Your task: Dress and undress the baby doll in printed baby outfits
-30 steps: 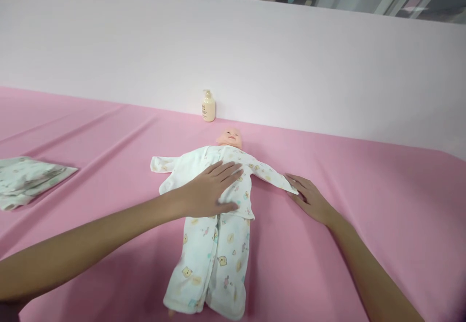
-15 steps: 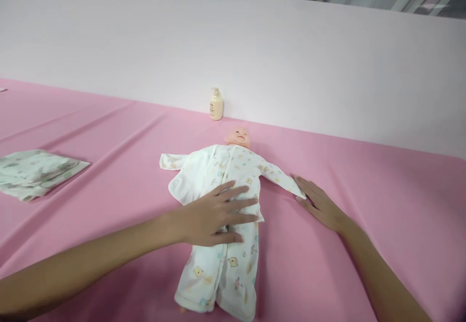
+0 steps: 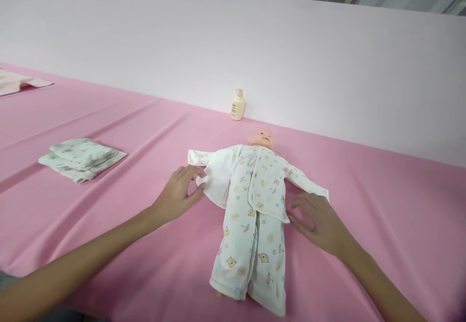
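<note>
A baby doll (image 3: pixel 261 138) lies on its back on the pink table cover (image 3: pixel 382 205), dressed in a white printed top (image 3: pixel 255 178) and matching trousers (image 3: pixel 253 254). My left hand (image 3: pixel 180 193) is at the left flap of the top, fingers curled and pinching its loose edge below the sleeve. My right hand (image 3: pixel 320 222) rests on the cover by the doll's right hip, just below the other sleeve, fingers spread and holding nothing.
A cream pump bottle (image 3: pixel 238 105) stands against the pale back wall (image 3: pixel 255 45) behind the doll's head. Folded printed cloths (image 3: pixel 82 158) lie at the left. A pale pink cloth (image 3: pixel 16 81) lies at the far left edge.
My left hand left the doll's belly and moved to the left flap of the top, which now lies open. My right hand moved from the sleeve cuff toward the hip. The view shifted left.
</note>
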The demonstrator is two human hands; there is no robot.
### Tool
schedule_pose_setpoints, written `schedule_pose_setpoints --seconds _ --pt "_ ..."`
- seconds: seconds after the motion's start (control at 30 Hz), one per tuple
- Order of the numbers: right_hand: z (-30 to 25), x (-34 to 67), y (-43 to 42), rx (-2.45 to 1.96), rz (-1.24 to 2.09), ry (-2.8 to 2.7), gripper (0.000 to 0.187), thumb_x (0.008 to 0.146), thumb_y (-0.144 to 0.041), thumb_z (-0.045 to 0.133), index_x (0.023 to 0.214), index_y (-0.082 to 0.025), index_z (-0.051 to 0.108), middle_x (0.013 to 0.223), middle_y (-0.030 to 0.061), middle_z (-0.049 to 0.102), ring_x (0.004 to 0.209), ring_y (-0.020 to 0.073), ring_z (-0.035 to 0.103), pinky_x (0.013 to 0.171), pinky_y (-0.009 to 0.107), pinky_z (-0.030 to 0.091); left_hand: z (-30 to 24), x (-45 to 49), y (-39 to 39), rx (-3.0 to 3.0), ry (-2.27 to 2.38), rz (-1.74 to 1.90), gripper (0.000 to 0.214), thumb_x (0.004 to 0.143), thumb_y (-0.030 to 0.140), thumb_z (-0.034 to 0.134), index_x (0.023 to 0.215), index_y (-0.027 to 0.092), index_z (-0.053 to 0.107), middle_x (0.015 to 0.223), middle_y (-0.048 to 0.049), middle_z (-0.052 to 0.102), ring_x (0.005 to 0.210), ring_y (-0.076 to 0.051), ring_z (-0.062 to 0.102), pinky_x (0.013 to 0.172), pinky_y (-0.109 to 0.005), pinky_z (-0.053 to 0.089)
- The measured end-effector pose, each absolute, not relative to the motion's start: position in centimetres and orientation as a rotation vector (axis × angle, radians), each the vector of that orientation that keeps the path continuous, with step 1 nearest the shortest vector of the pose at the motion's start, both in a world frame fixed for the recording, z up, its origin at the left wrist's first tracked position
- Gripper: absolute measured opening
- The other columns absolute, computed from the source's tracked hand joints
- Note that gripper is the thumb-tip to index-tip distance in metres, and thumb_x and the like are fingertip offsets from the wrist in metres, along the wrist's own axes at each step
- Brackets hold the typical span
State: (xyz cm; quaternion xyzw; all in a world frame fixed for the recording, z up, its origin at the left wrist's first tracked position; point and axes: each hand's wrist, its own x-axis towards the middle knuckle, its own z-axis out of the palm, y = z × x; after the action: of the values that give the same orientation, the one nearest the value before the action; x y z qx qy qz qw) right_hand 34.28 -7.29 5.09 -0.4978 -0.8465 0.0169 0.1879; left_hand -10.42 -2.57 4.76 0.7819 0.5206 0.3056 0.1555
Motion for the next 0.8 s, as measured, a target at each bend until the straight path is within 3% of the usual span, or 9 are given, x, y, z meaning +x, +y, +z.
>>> schedule_pose_setpoints --seconds 0.13,0.27,0.37,0.53,0.67,0.8 --pt "4.1 31.0 -9.2 -1.427 0.062 -2.467 0.02 0.092 -0.032 0.066 0.082 -0.027 0.05 0.08 0.0037 0.064 0.071 0.0244 0.057 0.07 0.042 0.047 2.3 -12.4 -0.6 2.119 1.762 0.773 0.041 0.1 0.064 0.054 0.111 0.026 0.062 0.117 -0.0088 0.076 0.108 -0.033 0.068 0.106 -0.054 0.049" --pt "3.3 30.2 -9.9 -1.556 0.025 -2.345 0.025 0.096 -0.022 0.053 0.076 -0.027 0.038 0.069 0.0003 0.055 0.064 0.0219 0.05 0.066 0.038 0.041 2.4 -11.8 0.6 2.094 1.785 0.631 0.036 0.094 0.061 0.061 0.097 0.026 0.06 0.094 -0.0049 0.074 0.096 -0.031 0.067 0.102 -0.053 0.048" --pt "3.4 30.0 -10.4 -1.604 -0.019 -2.303 0.03 0.095 -0.02 0.052 0.075 -0.027 0.031 0.066 -0.0011 0.052 0.062 0.0206 0.048 0.066 0.037 0.04 2.8 -10.8 1.2 2.088 1.771 0.578 0.031 0.091 0.054 0.064 0.083 0.025 0.058 0.092 -0.0051 0.072 0.098 -0.032 0.066 0.101 -0.053 0.047" --pt "3.6 30.4 -11.6 -1.533 -0.178 -2.324 0.033 0.097 -0.022 0.055 0.071 -0.026 0.034 0.06 -0.0028 0.048 0.056 0.0184 0.045 0.068 0.037 0.039 2.7 -10.2 1.5 2.028 1.729 0.65 0.027 0.089 0.046 0.064 0.075 0.024 0.057 0.087 -0.0034 0.071 0.097 -0.03 0.065 0.099 -0.048 0.047" --pt "4.5 31.0 -11.6 -1.487 -0.167 -2.314 0.028 0.097 -0.021 0.053 0.071 -0.026 0.044 0.06 -0.0019 0.052 0.055 0.0177 0.046 0.066 0.036 0.039 2.5 -10.2 1.0 1.807 1.628 0.758 0.026 0.088 0.043 0.064 0.077 0.024 0.051 0.079 0.0002 0.063 0.081 -0.022 0.059 0.079 -0.037 0.046" --pt "7.8 29.2 -9.6 -1.557 -0.138 -2.1 0.033 0.105 -0.034 0.053 0.073 -0.025 0.048 0.063 -0.0008 0.054 0.058 0.0181 0.048 0.064 0.034 0.04 3.6 -9.3 0.2 1.575 1.43 0.973 0.023 0.088 0.035 0.065 0.086 0.024 0.045 0.08 0.0043 0.052 0.07 -0.015 0.047 0.066 -0.028 0.04"
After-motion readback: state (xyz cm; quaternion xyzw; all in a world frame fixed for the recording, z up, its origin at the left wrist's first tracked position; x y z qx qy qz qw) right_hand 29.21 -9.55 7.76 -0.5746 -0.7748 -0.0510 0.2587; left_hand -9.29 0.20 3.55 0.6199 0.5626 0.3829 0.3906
